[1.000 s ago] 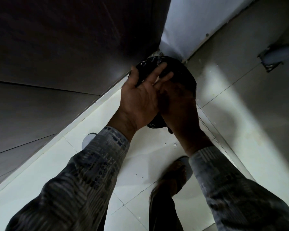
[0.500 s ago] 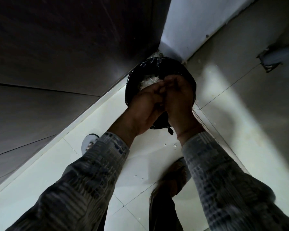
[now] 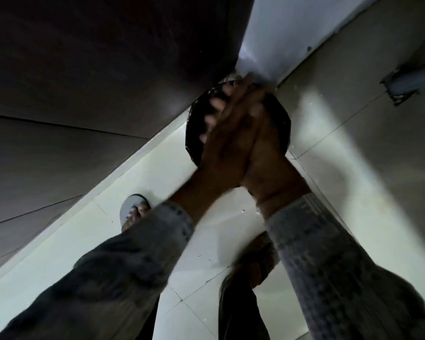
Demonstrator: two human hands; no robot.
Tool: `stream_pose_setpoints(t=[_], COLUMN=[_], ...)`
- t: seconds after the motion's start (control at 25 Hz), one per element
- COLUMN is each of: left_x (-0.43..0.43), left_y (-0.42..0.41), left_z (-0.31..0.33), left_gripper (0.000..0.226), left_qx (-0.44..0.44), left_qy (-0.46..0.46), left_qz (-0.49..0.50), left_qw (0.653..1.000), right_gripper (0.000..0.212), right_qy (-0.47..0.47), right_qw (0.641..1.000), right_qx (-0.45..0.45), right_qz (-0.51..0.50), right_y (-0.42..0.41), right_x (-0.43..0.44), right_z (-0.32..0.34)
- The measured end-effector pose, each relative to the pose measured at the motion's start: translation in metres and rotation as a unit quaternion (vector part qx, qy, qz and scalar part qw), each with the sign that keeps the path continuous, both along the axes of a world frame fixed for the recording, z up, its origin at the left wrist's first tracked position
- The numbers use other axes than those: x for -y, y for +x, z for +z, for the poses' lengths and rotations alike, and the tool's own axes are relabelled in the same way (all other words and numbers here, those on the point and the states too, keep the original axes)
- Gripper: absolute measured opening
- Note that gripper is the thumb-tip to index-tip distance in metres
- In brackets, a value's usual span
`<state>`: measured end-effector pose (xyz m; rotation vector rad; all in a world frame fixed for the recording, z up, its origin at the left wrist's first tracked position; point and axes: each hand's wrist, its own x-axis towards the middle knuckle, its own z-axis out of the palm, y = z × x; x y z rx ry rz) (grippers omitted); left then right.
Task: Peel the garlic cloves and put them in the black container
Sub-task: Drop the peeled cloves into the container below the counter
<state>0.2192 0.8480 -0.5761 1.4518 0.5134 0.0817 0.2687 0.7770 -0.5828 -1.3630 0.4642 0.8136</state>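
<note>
while both hands are motion-blurred, the layout reads clearly. black container [image 3: 193,133]: round, on the floor [image 3: 157,182], in the far corner where the dark panel [image 3: 96,69] meets the white wall [image 3: 292,28]. left hand [image 3: 226,148] and right hand [image 3: 268,143] are pressed palm to palm directly over the container's opening. left fingers [image 3: 216,104] are extended and spread, released, lying over the right hand. right fingers: cannot tell whether clenched or released, because of blur and overlap. whether a clove sits between the palms cannot be told. small white flecks [image 3: 243,211] lie on the floor near the container. a sandalled foot [image 3: 133,209] is by the floor's left edge.
</note>
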Motion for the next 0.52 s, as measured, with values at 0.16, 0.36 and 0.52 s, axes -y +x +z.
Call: stream_pose_setpoints(t=[0.16, 0.36, 0.52], left_x=[-0.002, 0.014, 0.016], left_y=[-0.002, 0.007, -0.001], left_z=[-0.051, -0.006, -0.003], left_gripper=[0.041, 0.053, 0.044], left_qx=[-0.022, -0.173, 0.015], left_qy=[0.046, -0.277, 0.013], left_qz=[-0.016, 0.107, 0.017], left_qw=[0.999, 0.939, 1.0], right_gripper=[0.066, 0.046, 0.042], right_qy=[0.179, -0.216, -0.036], right_qw=[0.979, 0.862, 0.985], right_qx=[-0.059, 0.34, 0.138], right_qz=[-0.081, 0.308, 0.101], right_y=[-0.002, -0.006, 0.003], right_x=[0.002, 0.017, 0.005], right_z=[0.027, -0.039, -0.016])
